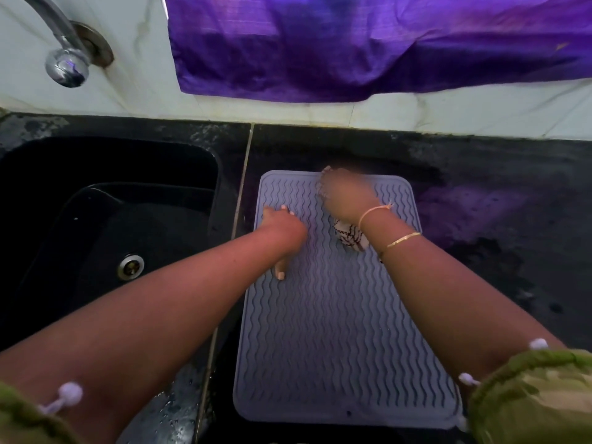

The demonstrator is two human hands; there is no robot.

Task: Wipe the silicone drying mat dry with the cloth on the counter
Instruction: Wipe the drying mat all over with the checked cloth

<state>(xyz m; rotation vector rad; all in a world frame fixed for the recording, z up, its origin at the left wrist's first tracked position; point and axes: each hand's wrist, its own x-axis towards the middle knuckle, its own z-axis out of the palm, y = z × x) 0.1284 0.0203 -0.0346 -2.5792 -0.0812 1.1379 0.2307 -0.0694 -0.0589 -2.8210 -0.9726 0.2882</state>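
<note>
A grey silicone drying mat [339, 331] with wavy ridges lies on the black counter, right of the sink. My left hand [282, 229] presses flat on the mat's far left part, fingers and thumb spread. My right hand [344, 195] is blurred by motion over the mat's far edge and grips a white cloth with dark stripes [349, 237]. Part of that cloth shows under my wrist, lying on the mat. Most of the cloth is hidden by the hand.
A black sink [105, 225] with a steel drain [129, 266] sits to the left, a chrome tap [65, 64] above it. Purple fabric [368, 46] hangs over the tiled wall behind. The black counter [496, 238] stretches to the right, wet-looking in patches.
</note>
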